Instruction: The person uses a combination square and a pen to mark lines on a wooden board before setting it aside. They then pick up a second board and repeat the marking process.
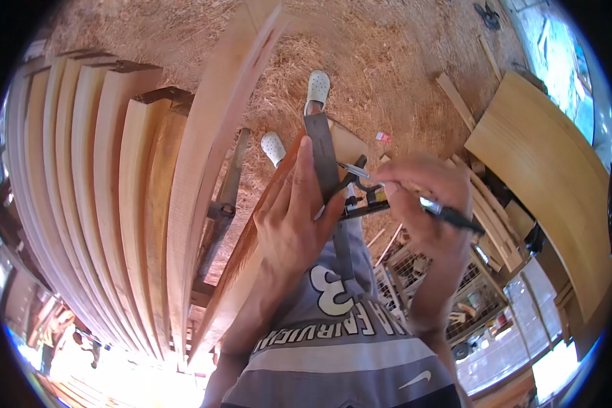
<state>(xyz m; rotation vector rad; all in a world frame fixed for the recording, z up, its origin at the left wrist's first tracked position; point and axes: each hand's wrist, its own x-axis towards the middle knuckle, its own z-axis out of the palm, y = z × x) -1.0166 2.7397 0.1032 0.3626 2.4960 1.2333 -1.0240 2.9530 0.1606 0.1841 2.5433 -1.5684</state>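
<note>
My left hand [289, 211] lies flat with fingers stretched out, on and beside a long flat grey metal bar [324, 149]. Its index finger runs along the bar's left edge, and the thumb reaches across the bar. A dark metal fitting with a bit of yellow [368, 197] sits against the bar's right side. My right hand [425, 197] is closed around a slim pen-like tool [449, 216] with a black end. The silver tip of that tool points left, close to the bar. Under the bar is a reddish-brown board [268, 194], slanting beside my legs.
Thick wooden planks [149, 204] stand in a row at the left. A wide board [537, 177] leans at the right, near a wire crate [449, 289] of odds and ends. Wood shavings [387, 75] cover the ground around my white clogs [317, 88].
</note>
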